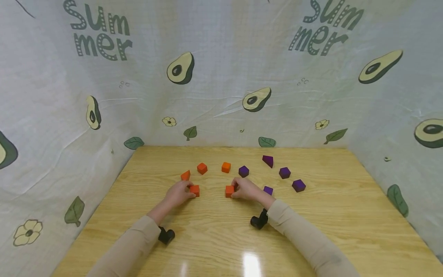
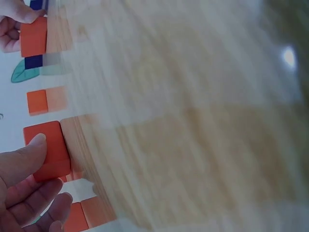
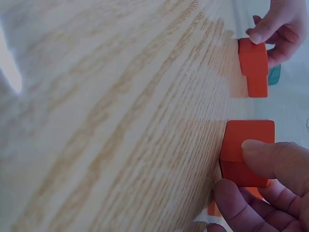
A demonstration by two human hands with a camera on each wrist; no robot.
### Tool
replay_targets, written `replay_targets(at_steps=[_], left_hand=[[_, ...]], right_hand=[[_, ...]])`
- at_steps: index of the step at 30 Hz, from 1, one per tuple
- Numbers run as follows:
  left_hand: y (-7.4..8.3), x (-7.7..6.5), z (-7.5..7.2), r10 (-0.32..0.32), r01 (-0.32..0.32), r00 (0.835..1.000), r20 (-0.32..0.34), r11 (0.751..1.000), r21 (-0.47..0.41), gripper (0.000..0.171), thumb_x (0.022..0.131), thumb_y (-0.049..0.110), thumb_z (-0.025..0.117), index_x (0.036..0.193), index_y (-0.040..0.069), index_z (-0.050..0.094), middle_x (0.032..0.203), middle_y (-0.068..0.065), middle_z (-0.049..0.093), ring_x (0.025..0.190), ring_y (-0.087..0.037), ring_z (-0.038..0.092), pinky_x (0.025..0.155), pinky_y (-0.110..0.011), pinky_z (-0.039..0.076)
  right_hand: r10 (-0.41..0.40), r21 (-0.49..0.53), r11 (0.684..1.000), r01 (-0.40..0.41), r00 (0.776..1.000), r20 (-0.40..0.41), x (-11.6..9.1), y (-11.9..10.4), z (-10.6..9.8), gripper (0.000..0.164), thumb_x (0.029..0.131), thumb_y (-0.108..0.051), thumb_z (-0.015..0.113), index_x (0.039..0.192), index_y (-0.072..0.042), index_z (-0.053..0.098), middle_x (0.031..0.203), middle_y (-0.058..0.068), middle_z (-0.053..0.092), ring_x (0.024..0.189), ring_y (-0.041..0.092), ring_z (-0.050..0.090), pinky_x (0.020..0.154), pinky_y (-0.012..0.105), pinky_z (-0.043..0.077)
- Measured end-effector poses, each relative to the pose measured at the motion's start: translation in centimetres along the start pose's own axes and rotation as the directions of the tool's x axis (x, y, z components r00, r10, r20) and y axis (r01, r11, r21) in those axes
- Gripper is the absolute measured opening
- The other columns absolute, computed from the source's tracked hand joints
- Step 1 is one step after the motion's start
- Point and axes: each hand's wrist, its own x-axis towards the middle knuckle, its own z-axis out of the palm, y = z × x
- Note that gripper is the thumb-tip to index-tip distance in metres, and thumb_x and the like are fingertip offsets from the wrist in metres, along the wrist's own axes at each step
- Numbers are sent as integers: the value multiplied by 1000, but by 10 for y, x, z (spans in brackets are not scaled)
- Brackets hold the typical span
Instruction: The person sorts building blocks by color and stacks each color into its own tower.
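Leftmost, we see an orange triangular block [image 1: 185, 176] just beyond the left hand [image 1: 177, 193], which pinches the left red cube [image 1: 195, 191] at the wooden tabletop [image 1: 207, 231], thumb near, fingers far; that grip seems meant to leave the inner face free. Across a gap, we find the right red cube [image 1: 228, 191] pinched likewise by the right hand [image 1: 246, 189], probably for matching control. The cubes roughly face each other; being cubes, they show us no long axis.
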Motion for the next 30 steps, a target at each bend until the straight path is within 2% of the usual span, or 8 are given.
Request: replay_targets(at_steps=[7, 14, 23, 30], left_hand=[[13, 2, 2, 25, -25, 1000, 8, 999, -22, 28, 77, 19, 74, 100, 6, 66, 95, -5, 65, 81, -18, 57, 72, -36, 46], [34, 10, 7, 24, -22, 999, 45, 999, -49, 33, 78, 22, 73, 106, 7, 65, 104, -7, 64, 93, -21, 59, 79, -38, 47], [57, 16, 15, 60, -56, 996, 73, 997, -58, 36, 80, 23, 71, 110, 6, 63, 107, -8, 63, 100, -24, 57, 84, -38, 46], [64, 21, 24, 73, -68, 994, 82, 995, -69, 37, 79, 22, 72, 110, 5, 63, 108, -9, 63, 101, -25, 58, 84, -39, 46]], right_hand=[[-8, 8, 1000, 8, 1000, 2, -1, -2, -1, 25, 76, -10, 74, 93, -5, 56, 85, 2, 58, 73, 14, 47, 70, 27, 44], [1, 17, 1000, -1, 1000, 11, 0, -2, -1, 25, 76, -10, 74, 92, -5, 56, 85, 2, 57, 73, 14, 47, 69, 27, 43], [11, 27, 1000, -11, 1000, 10, 1, 0, -1, 25, 75, -11, 75, 92, -6, 56, 84, 1, 56, 73, 14, 47, 68, 27, 43], [24, 28, 999, -24, 1000, 18, 1, -1, -2, 25, 75, -12, 74, 91, -7, 56, 83, 0, 55, 73, 15, 47, 67, 26, 42]])
